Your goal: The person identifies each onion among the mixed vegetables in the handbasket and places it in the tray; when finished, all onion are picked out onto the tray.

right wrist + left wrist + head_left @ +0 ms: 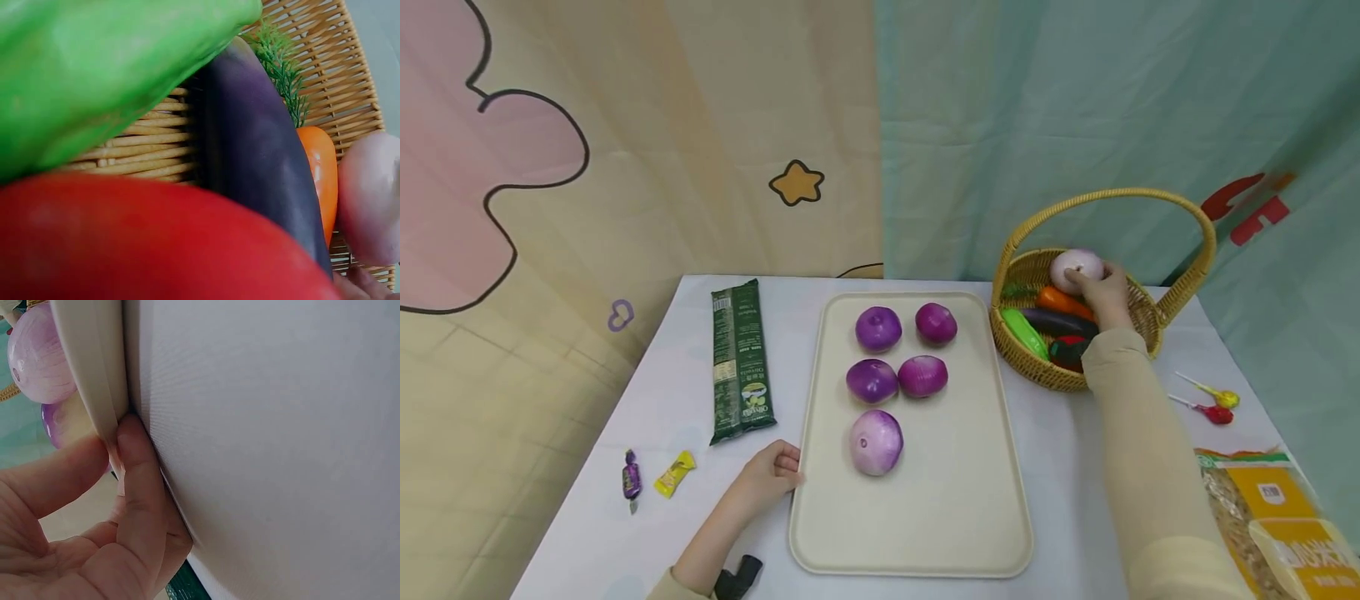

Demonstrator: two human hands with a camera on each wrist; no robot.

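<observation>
At the far right of the head view, my right hand [1108, 297] grips a pale purple-white onion [1073, 267] at the back of a wicker basket [1045, 377]. In the right wrist view, that onion [370, 197] lies against the basket wall, with only a bit of the fingers showing. A carrot [1063, 302], a dark eggplant [1060, 322] and a green vegetable [1025, 332] lie in the basket. My left hand [766, 478] pinches the left rim of a cream tray [955, 500] between thumb and fingers. Several purple onions [872, 382] sit on the tray, one paler [876, 442].
A green packet [742, 362] lies left of the tray, with a purple candy [631, 481] and a yellow candy [674, 473] nearer. Two lollipops [1217, 413] and a yellow food bag [1277, 521] are on the right. The basket's tall handle [1112, 194] arches overhead.
</observation>
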